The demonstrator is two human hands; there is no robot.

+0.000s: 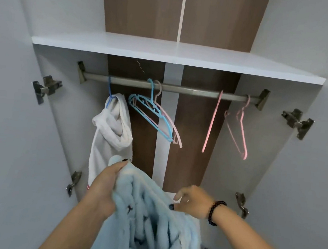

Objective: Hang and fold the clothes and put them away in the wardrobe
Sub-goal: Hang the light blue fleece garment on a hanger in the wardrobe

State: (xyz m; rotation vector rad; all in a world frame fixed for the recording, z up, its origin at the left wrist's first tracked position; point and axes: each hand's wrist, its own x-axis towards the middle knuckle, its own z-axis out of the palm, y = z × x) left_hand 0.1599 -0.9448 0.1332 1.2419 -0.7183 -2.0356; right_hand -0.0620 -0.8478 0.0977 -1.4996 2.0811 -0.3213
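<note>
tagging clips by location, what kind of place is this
Most likely the inside of a bedroom wardrobe: a hanging rail with plastic hangers, a white garment hung on it, and a shelf above.

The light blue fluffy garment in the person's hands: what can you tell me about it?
The light blue garment looks soft and plush, like fleece, ribbed with thick folds and dotted with small dark marks. It hangs bunched and unfolded in front of the open wardrobe, below the rail, not on any hanger. The left hand grips its upper edge, fingers curled into the cloth. The right hand pinches its other side, lower down. Its lower part runs out of view, so its full shape cannot be told.
</note>
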